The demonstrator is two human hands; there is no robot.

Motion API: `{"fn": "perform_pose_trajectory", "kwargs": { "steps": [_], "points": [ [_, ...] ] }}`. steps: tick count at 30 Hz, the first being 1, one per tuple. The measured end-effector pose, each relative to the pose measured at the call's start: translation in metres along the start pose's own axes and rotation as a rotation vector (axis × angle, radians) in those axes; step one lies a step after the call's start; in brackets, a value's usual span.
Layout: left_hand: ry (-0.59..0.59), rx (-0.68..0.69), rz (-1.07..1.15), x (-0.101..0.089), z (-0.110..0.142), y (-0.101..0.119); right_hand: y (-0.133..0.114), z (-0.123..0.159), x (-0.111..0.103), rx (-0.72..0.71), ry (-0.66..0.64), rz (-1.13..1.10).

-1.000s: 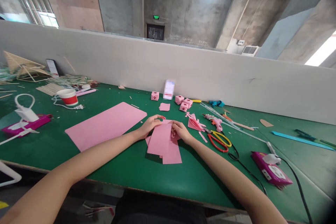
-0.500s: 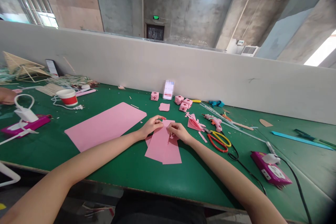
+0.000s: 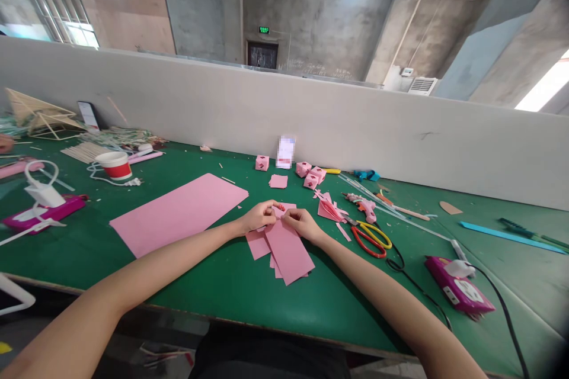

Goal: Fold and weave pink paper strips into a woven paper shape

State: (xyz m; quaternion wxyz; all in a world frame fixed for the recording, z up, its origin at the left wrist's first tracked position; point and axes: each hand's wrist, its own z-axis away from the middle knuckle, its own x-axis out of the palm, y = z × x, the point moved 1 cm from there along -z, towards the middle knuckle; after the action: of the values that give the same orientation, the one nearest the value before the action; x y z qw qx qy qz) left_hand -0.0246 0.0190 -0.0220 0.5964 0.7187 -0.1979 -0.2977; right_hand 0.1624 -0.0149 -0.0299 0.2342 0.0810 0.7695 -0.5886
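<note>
My left hand (image 3: pixel 258 218) is closed in a pinch at the top end of a pink paper strip (image 3: pixel 291 254), with small red spots by its fingertips that I cannot make out. Opposite it, my right hand (image 3: pixel 303 225) pinches the same end from the right. The strip slants toward the lower right over other pink paper pieces (image 3: pixel 256 244), which partly show beneath it. Left of my hands lies a large pink paper sheet (image 3: pixel 178 213). Small pink paper squares (image 3: pixel 278 181) are stacked just beyond my fingers.
Pink paper cubes (image 3: pixel 262 163) stand near a propped phone (image 3: pixel 285 153). To the right lie scissors (image 3: pixel 372 237), a pink glue gun (image 3: pixel 365 207), paper offcuts (image 3: pixel 329 208) and a purple power strip (image 3: pixel 460 287). A paper cup (image 3: pixel 114 166) and another power strip (image 3: pixel 47 213) are left.
The upper paper strip has swung to slant lower right, uncovering more pieces on the left. My hands have drawn closer together at its top. Another person's hand at far left has pulled back.
</note>
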Motion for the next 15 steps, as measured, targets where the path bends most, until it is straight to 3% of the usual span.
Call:
{"fn": "perform_pose_trajectory", "kwargs": {
  "steps": [15],
  "points": [
    [0.019,-0.049,0.058,-0.005,0.0031,0.0062,-0.0026,0.0004,-0.0098,0.166,0.245,-0.48]
  ]
}}
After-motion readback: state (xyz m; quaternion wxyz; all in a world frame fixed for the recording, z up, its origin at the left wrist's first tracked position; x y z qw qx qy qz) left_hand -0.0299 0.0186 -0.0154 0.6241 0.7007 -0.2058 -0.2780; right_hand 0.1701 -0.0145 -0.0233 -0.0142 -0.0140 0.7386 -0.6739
